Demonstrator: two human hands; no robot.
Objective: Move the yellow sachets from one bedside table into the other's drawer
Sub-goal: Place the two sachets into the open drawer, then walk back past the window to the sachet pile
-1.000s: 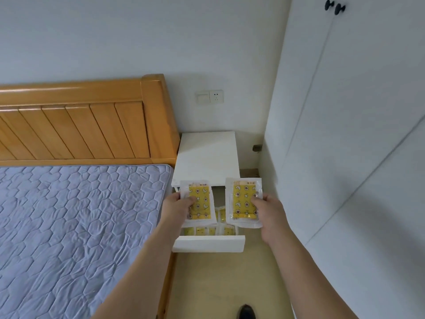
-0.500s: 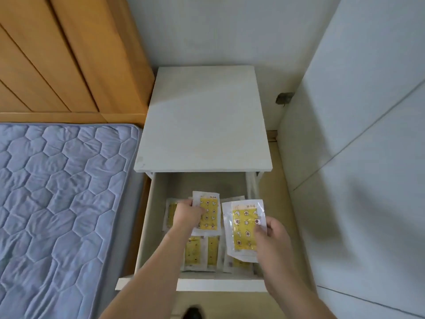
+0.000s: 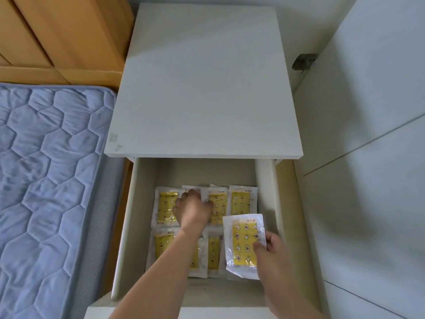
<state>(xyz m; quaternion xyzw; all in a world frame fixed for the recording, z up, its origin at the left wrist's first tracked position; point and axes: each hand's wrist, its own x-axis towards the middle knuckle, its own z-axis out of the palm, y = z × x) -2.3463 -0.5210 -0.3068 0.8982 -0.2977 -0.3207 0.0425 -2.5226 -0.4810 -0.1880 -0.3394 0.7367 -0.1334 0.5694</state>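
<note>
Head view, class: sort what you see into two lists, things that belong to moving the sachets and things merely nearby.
Part of the job:
- held sachet, pinched by the right hand
- sachets in the drawer
- left hand, down among them
- open drawer

Merely nearby:
- bedside table top
- mattress
- wooden headboard

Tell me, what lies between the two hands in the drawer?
In the head view, yellow sachets lying flat on the drawer floor fill the stretch between left hand and right hand.

Drawer (image 3: pixel 138 203) back bare — sachets (image 3: pixel 239 201) across the front.
</note>
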